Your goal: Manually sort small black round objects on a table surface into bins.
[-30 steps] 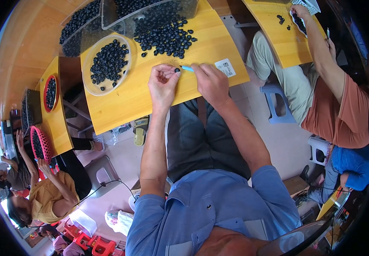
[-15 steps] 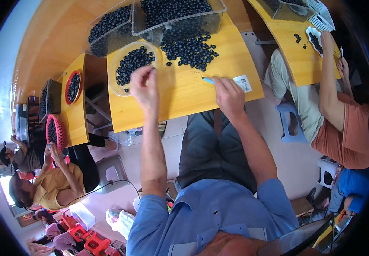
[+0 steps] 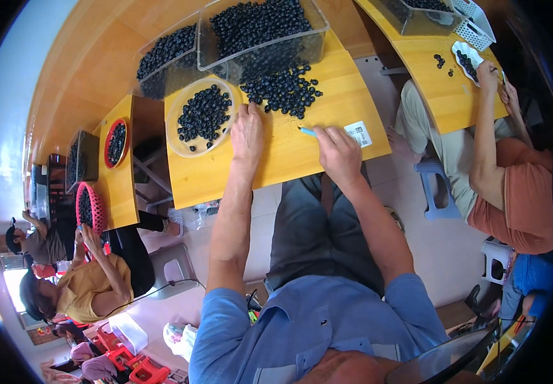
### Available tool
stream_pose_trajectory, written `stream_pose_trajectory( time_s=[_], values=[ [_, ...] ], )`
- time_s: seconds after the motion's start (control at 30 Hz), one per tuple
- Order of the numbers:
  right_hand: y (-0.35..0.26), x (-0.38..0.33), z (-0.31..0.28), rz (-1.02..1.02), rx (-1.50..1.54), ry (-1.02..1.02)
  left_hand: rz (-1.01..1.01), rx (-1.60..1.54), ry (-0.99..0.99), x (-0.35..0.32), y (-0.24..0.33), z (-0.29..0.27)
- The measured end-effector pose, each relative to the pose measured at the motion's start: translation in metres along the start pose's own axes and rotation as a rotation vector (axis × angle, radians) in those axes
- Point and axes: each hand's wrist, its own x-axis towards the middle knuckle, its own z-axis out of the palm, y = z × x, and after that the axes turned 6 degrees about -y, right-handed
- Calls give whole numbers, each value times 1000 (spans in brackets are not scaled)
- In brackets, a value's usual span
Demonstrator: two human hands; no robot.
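My left hand [image 3: 247,132] is at the near left edge of a loose pile of small dark round pieces [image 3: 286,95], just right of a round clear bowl [image 3: 173,133]. Its fingers are bent together at the pieces; whatever is between the fingertips is hidden. More dark round pieces [image 3: 205,114] lie in the bowl. My right hand [image 3: 340,152] is closed around a slim tool with a light-blue handle [image 3: 306,132] and a short pointed tip, held low over the yellow table [image 3: 276,157] in front of the pile.
Two clear bins [image 3: 263,48] full of dark pieces stand behind the bowl and pile. A white printed card [image 3: 357,134] lies right of my right hand. Co-workers sit at yellow tables on both sides, with a pink basket [image 3: 99,208] at left and a white dish [image 3: 462,59] at right.
My left hand has moved from over the bowl's right side rightward to the pile's edge. My right hand keeps the blue-handled tool in about the same place. The view has shifted slightly.
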Motion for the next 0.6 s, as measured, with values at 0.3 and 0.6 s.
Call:
stream_pose_trajectory(
  time_s=[0.3,0.6],
  values=[
    [1,-1,-1,-15,29,17,-119,-520,43,-16,12,-10],
    [2,-1,-3,0,29,-26,-336,-1017,20,-38,35,-4]
  ],
)
